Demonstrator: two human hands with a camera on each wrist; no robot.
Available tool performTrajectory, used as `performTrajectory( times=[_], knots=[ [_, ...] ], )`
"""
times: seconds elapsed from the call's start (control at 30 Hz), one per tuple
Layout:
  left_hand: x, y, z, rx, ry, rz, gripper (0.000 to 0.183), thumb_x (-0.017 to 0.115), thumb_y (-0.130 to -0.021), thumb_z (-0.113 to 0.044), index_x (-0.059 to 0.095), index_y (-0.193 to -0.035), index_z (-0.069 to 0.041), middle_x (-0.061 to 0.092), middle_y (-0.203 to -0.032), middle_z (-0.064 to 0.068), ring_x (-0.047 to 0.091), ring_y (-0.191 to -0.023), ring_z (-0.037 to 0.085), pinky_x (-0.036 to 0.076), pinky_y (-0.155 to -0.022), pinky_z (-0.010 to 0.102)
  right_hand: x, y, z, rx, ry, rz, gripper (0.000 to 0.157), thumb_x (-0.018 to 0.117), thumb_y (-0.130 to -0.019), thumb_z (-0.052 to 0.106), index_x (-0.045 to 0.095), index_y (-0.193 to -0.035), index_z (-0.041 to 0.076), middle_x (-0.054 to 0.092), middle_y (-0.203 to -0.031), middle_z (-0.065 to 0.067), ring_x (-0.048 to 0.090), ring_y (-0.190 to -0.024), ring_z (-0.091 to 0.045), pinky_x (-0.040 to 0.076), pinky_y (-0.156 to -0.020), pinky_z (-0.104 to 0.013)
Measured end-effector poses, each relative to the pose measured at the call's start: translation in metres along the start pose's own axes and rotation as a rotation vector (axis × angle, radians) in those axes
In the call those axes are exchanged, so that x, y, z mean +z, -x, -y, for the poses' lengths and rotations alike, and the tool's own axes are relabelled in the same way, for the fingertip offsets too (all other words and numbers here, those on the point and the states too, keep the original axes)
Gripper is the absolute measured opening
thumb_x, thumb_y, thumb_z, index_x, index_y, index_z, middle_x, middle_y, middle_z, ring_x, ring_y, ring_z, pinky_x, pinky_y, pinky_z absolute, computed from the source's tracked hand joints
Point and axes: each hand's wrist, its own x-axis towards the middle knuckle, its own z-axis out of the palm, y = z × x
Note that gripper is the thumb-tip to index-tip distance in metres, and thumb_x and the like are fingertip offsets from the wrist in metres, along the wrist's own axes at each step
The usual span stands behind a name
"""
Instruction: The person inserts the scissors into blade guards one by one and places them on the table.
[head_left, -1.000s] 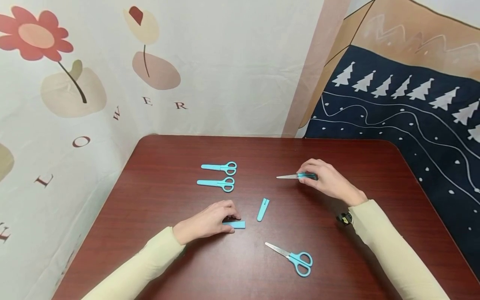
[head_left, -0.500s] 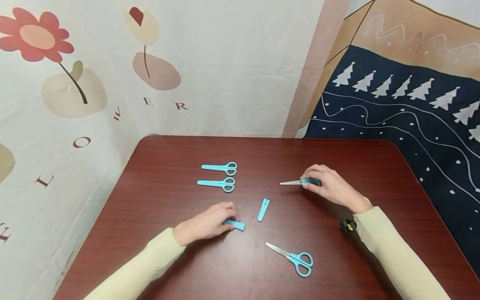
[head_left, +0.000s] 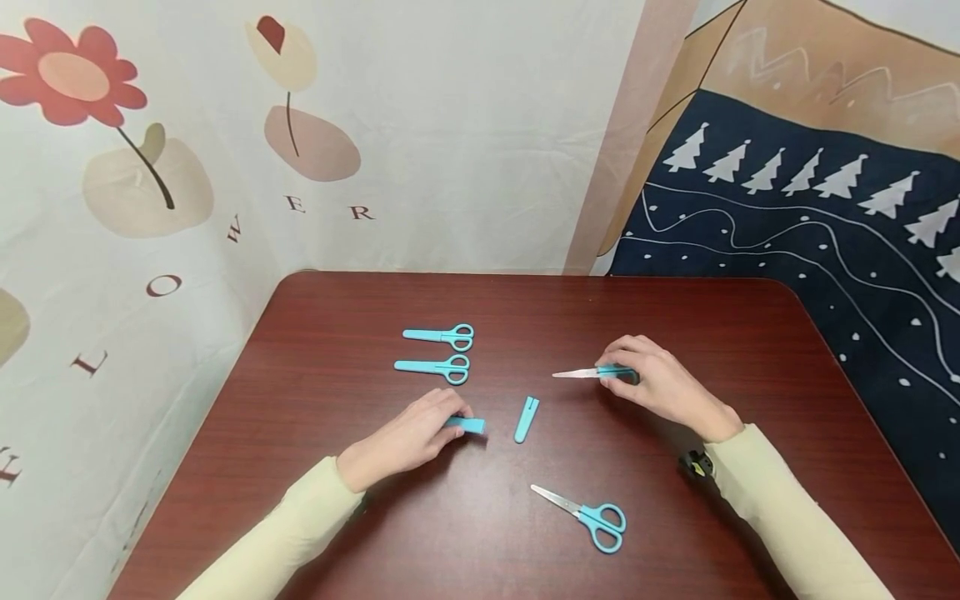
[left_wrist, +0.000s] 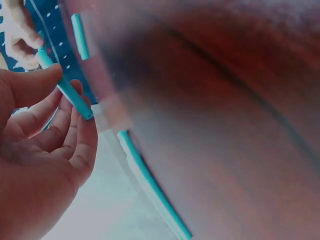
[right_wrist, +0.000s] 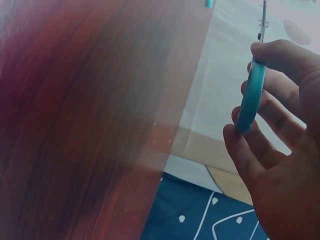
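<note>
In the head view, my left hand (head_left: 408,437) pinches a light-blue scissors sheath (head_left: 471,426) between thumb and fingers, just above the table. The left wrist view shows that sheath (left_wrist: 75,97) lying across the fingers under the thumb. Over the table's right half, my right hand (head_left: 660,382) grips a pair of scissors by its blue handles (right_wrist: 252,95). The bare blades (head_left: 576,374) are together and point left, toward the sheath but well apart from it. Part of the handles is hidden by the fingers.
A second sheath (head_left: 527,419) lies between the hands. Uncovered scissors (head_left: 592,517) rest near the front. Two sheathed scissors, one farther back (head_left: 438,336) and one nearer (head_left: 432,367), lie side by side on the brown table (head_left: 337,317). Printed curtains (head_left: 465,133) hang behind.
My left hand has lifted the sheath and moved slightly away from me. The right hand, still holding the scissors, has come a little nearer the front. Other items have stayed put.
</note>
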Motion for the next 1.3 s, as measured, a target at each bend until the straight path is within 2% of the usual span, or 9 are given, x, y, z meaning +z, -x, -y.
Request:
performTrajectory(
  times=[0.1,0.3,0.5,0.8,0.97,1.3],
  knots=[
    [-0.004,0.000,-0.002,-0.014,0.010,-0.023,0.016,0.073,-0.095,-0.004,0.064,-0.107,-0.010,0.061,-0.099,-0.003,0.057,-0.095,0.019,0.049,-0.088,0.035,0.001,0.001,0.005,-0.005,0.006,-0.009,0.014,0.081,-0.090,0.016,0.077,-0.103,0.018,0.064,-0.112,0.004,0.054,-0.103,-0.015,0.053,-0.083,-0.040],
    [-0.007,-0.002,-0.004,0.016,0.025,-0.106,0.018,0.074,-0.094,-0.005,0.064,-0.108,-0.012,0.061,-0.103,-0.004,0.057,-0.095,0.022,0.048,-0.085,0.033,0.004,0.003,0.013,-0.032,0.022,-0.034,0.012,0.080,-0.091,0.018,0.075,-0.102,0.020,0.063,-0.111,0.006,0.055,-0.100,-0.011,0.054,-0.079,-0.037],
    [-0.010,-0.008,-0.007,0.018,0.025,-0.184,0.020,0.077,-0.092,-0.003,0.067,-0.108,-0.011,0.061,-0.103,-0.003,0.056,-0.094,0.020,0.048,-0.083,0.034,0.006,0.007,0.023,-0.041,0.004,-0.074,0.017,0.080,-0.090,0.019,0.073,-0.105,0.020,0.062,-0.109,0.009,0.055,-0.095,-0.008,0.055,-0.077,-0.034],
    [-0.018,-0.010,-0.013,-0.045,0.068,-0.226,0.019,0.075,-0.095,-0.006,0.069,-0.112,-0.012,0.065,-0.110,-0.004,0.058,-0.104,0.018,0.051,-0.088,0.035,0.010,0.010,0.036,-0.095,-0.010,-0.141,0.020,0.078,-0.088,0.016,0.072,-0.106,0.020,0.062,-0.107,0.011,0.055,-0.090,-0.005,0.054,-0.075,-0.026],
    [-0.021,-0.010,-0.015,-0.049,0.072,-0.254,0.021,0.076,-0.093,-0.006,0.070,-0.112,-0.013,0.065,-0.110,-0.004,0.058,-0.101,0.019,0.051,-0.084,0.035,0.009,0.010,0.043,-0.100,-0.029,-0.159,0.022,0.078,-0.087,0.015,0.071,-0.106,0.021,0.061,-0.107,0.013,0.055,-0.089,-0.003,0.054,-0.073,-0.024],
    [-0.024,-0.012,-0.016,-0.043,0.087,-0.301,0.025,0.078,-0.092,-0.004,0.072,-0.114,-0.012,0.066,-0.110,-0.002,0.056,-0.097,0.018,0.049,-0.078,0.033,0.007,0.012,0.054,-0.092,-0.057,-0.179,0.024,0.079,-0.089,0.014,0.071,-0.110,0.021,0.065,-0.106,0.012,0.059,-0.086,-0.006,0.056,-0.072,-0.027]
  ],
)
